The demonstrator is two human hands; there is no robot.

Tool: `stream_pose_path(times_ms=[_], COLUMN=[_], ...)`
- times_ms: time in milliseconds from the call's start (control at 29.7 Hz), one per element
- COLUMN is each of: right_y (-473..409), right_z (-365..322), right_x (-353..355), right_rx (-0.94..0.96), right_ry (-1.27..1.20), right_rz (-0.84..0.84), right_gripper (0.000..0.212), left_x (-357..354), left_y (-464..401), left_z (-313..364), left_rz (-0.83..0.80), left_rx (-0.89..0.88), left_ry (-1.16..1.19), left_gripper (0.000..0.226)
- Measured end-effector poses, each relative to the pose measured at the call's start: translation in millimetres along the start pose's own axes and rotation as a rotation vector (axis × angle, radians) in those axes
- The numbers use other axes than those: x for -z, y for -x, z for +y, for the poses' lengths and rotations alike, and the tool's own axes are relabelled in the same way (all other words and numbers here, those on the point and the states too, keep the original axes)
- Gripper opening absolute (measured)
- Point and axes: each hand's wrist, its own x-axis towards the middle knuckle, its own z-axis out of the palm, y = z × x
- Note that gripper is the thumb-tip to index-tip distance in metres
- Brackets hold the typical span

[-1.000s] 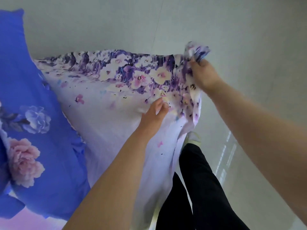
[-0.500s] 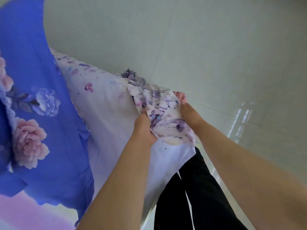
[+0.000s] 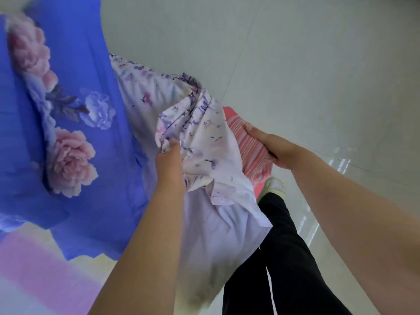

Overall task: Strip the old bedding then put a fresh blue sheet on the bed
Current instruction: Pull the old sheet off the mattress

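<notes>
Left hand (image 3: 169, 160) fingers bunch the white, purple-flowered cotton sheet (image 3: 204, 142), right hand (image 3: 270, 147) lies flat on the pink striped mattress (image 3: 252, 151) beneath; the loose bunch could slip free.

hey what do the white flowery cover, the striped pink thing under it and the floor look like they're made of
Floral cover: thin woven cloth, likely cotton or a blend; it bunches into soft creases in the left hand.
Striped pillow: woven ticking-like fabric, matte, under the right hand; filling unseen.
Floor: glossy pale tile, with grout lines and window glare.
</notes>
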Motion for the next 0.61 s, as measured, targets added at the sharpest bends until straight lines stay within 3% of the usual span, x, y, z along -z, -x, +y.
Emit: stream_pose_path(times_ms=[34,67,135,168,202,270,337,438,539,607], right_y=[2,2,2,6,11,21,22,13,3,-3], right_z=[1,1,2,-1,-6,-14,-1,29,38,37], right_x=[-5,-8,-9,-14,-26,-64,-101,-111,-102,-101], right_rx=[-0.003,-0.014,-0.053,-0.015,0.11,0.401,0.489,0.325,0.226,0.205], right_ry=[-0.009,0.031,0.316,0.491,0.623,0.793,0.939,0.803,0.634,0.689], right_rz=[0.031,0.172,0.65,0.874,0.988,0.953,0.779,0.624,0.489,0.408], right_gripper=[0.08,0.074,0.061,0.055,0.047,0.032,0.03,0.036,0.056,0.09], left_x=[4,9,17,21,22,19,16,19,63,114], left_y=[3,6,9,7,3,-4,-2,-2,-6,-6], left_z=[1,0,-4,-7,-10,-16,-21,-26,-8,10], left_rz=[-0.05,-0.136,-0.364,-0.413,-0.387,-0.291,-0.279,-0.29,0.008,0.252], left_rx=[-0.065,-0.138,-0.26,-0.307,-0.367,-0.468,-0.456,-0.37,-0.512,-0.652], left_ry=[-0.052,-0.143,-0.379,-0.494,-0.597,-0.668,-0.535,-0.179,-0.044,0.05], left_gripper=[0.024,0.029,0.039,0.04,0.04,0.037,0.037,0.04,0.036,0.036])
